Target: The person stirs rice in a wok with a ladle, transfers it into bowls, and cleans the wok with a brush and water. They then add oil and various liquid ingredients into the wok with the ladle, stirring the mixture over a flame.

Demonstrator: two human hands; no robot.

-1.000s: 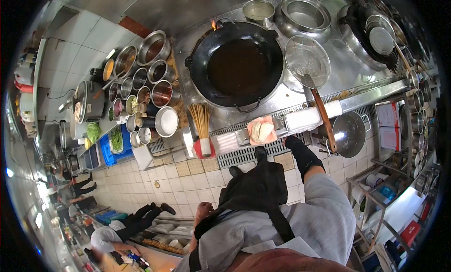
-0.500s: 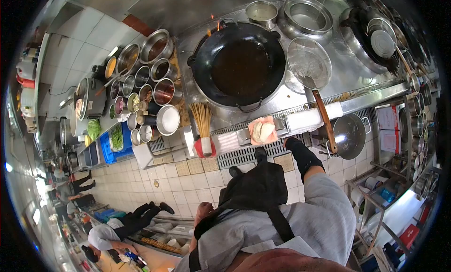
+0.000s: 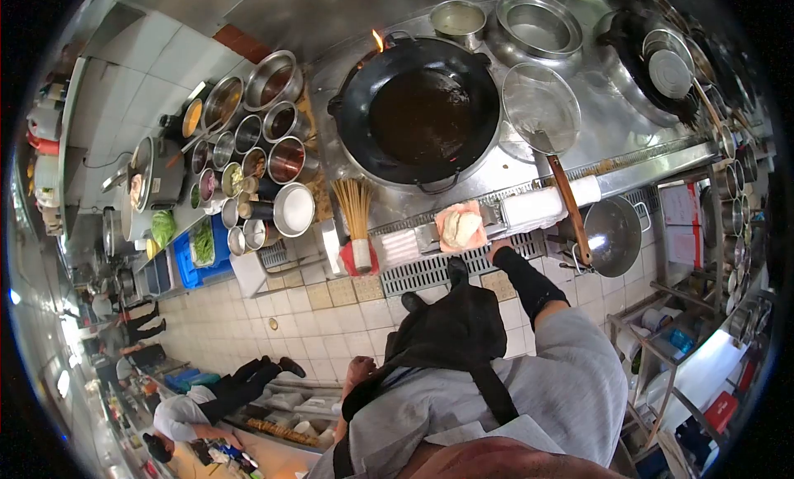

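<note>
My left hand (image 3: 361, 369) hangs low beside the black apron (image 3: 447, 330), its fingers curled in with nothing visible in them. At the stove's front edge, my right hand (image 3: 499, 247) is close to the pink-and-white cloth (image 3: 461, 227) and the folded white towel (image 3: 538, 206). Its fingers are too small and partly hidden to read. Beyond the edge sits a large black wok (image 3: 419, 115) with dark liquid in its bottom. A round mesh strainer (image 3: 542, 107) with a wooden handle (image 3: 571, 210) rests across the counter to the right.
A flame (image 3: 378, 40) rises behind the wok's rim. Several steel pots of ingredients (image 3: 287, 159) stand at left, near a bamboo brush (image 3: 354, 210). A second wok (image 3: 610, 239) hangs at right by a metal rack (image 3: 662, 347). Another person (image 3: 190, 413) works at lower left.
The flame by the wok's rim has changed shape and grown brighter. My right hand has shifted slightly left along the edge. My left hand stays where it was.
</note>
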